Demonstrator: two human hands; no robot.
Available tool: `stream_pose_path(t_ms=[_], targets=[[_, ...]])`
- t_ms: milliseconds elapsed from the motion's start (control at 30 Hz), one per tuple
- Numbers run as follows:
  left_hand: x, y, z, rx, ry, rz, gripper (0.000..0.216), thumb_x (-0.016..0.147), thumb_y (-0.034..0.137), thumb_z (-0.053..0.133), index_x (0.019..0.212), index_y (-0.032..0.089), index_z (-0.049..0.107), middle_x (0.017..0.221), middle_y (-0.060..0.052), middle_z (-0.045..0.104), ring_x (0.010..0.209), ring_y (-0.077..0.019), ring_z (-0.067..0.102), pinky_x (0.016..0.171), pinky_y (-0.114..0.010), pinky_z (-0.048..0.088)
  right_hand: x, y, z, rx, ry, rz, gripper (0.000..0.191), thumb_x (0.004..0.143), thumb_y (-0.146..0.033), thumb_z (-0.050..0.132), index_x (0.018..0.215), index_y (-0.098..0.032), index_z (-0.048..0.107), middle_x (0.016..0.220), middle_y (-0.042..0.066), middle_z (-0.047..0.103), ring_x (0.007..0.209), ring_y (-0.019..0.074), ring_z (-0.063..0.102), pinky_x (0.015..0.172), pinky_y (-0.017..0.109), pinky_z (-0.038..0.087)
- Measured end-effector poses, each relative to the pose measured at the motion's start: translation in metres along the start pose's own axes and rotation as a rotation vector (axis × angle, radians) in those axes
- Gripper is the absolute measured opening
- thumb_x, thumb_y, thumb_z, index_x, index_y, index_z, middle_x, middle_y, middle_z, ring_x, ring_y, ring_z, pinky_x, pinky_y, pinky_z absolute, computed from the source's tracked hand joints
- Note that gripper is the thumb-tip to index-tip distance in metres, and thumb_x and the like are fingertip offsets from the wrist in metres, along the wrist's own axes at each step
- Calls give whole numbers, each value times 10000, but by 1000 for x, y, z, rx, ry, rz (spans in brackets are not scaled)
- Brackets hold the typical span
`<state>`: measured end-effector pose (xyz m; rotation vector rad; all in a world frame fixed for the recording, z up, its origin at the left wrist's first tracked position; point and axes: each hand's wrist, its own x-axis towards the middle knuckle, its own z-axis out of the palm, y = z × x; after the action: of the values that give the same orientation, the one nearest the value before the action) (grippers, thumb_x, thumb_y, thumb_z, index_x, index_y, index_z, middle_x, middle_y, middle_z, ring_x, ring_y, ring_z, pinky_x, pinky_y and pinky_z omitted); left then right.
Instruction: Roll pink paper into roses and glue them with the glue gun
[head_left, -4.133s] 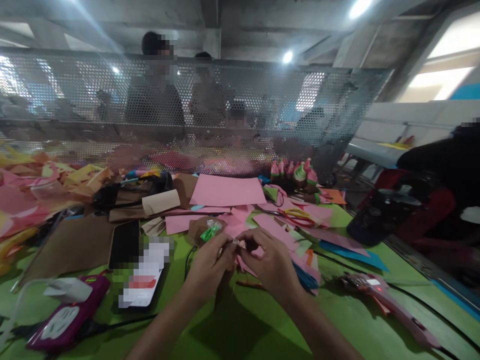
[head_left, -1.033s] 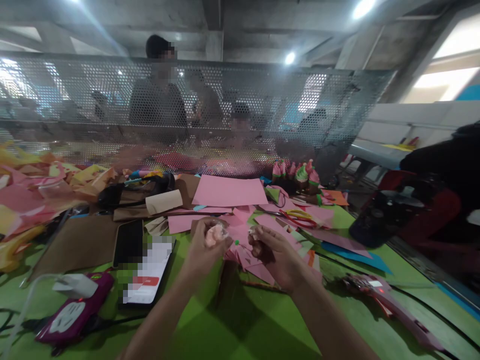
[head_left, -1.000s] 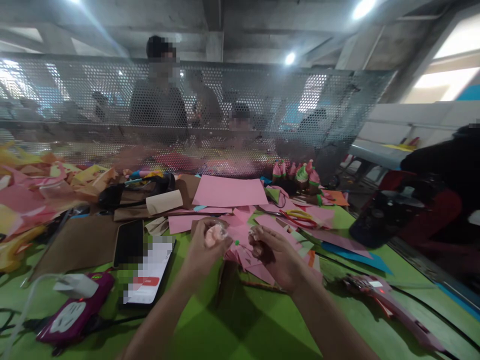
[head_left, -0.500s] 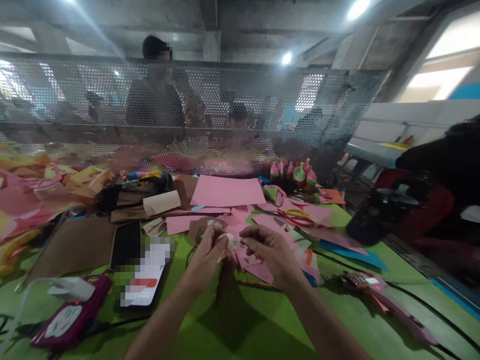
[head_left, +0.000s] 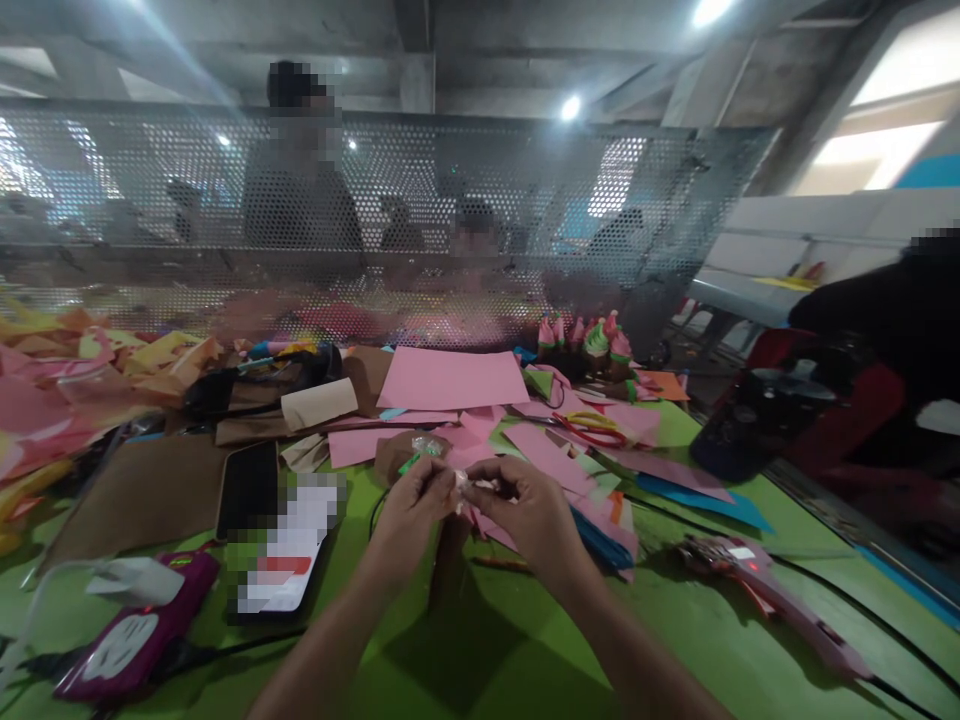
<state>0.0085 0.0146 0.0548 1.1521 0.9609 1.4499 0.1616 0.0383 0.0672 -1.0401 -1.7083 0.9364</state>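
In the middle of the head view, a small pale pinkish-white piece [head_left: 460, 491], perhaps paper or thin film, sits between my fingertips. My left hand [head_left: 418, 507] pinches it from the left. From the other side my right hand [head_left: 526, 508] closes thumb and fingers on it. Most of the piece is hidden by the fingers. Behind my left hand lies a brown scrap with a clear and green wrapper [head_left: 424, 447] on it. Cut pink paper pieces [head_left: 546, 455] spread behind and beside my right hand, with a blue folded item [head_left: 602, 540] to its right.
A pink glue gun [head_left: 780, 595] lies at right, with its cord. Scissors [head_left: 589, 428] rest on the paper. At left are phones [head_left: 249, 490] and a purple power strip [head_left: 142, 630]. Cupcake-like figures [head_left: 598, 345] and a dark tumbler [head_left: 750, 420] stand farther back. A perforated metal screen [head_left: 420, 200] borders the table.
My right hand has moved left, and its fingertips now meet the left hand's at the pale piece. More of the blue item shows beside my right hand. The view has shifted slightly.
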Motion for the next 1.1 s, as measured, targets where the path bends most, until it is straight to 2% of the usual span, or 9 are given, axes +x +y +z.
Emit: stream_pose_path(t_ms=[233,367,500,633,867,1000,1100], targets=[[0,1,0,72,-3,-23,184,843,312,601,705,195,569,617,51,482,588,-108,425,580,-213,350,-1,-4,-1,-72,1,-36,90,785,-254,704,862,-208,716,817,30,691,761,195,637,656,280,460],[0,-1,-1,34,6,-67,147,826,301,620,738,193,572,658,45,492,618,-107,429,596,-207,346,0,-5,-3,-145,-2,-93,71,798,-224,690,866,-210,704,802,19,677,748,182,630,631,261,453],[0,-1,-1,-77,-46,-138,193,810,337,668,759,197,546,618,66,449,554,-88,372,554,-201,314,-1,-7,-5,-209,-10,-139,53,805,-208,692,858,-209,690,799,13,665,747,174,623,619,247,446],[0,0,-2,-134,-59,-171,277,748,376,753,772,195,544,656,58,489,582,-87,417,569,-200,339,-1,-7,-6,-239,-26,-165,60,812,-185,690,865,-211,681,802,5,654,734,160,607,624,240,438],[1,1,-8,-212,-101,-221,356,655,345,850,756,178,551,704,40,541,637,-85,478,599,-195,370,0,-7,-5,-222,-95,-120,62,807,-201,705,858,-206,669,810,10,654,718,159,606,606,242,432],[0,3,-9,-227,-108,-223,361,659,328,854,762,184,540,693,59,523,611,-71,449,585,-187,359,-1,-8,-7,-153,-155,-66,80,825,-268,707,849,-207,662,791,5,655,703,154,607,598,238,442],[-1,4,-7,-212,-119,-216,326,693,336,827,794,182,559,711,53,529,648,-84,466,608,-194,370,-1,-9,-9,-125,-150,-45,137,819,-328,722,818,-207,659,755,-2,652,688,152,591,577,233,437]])
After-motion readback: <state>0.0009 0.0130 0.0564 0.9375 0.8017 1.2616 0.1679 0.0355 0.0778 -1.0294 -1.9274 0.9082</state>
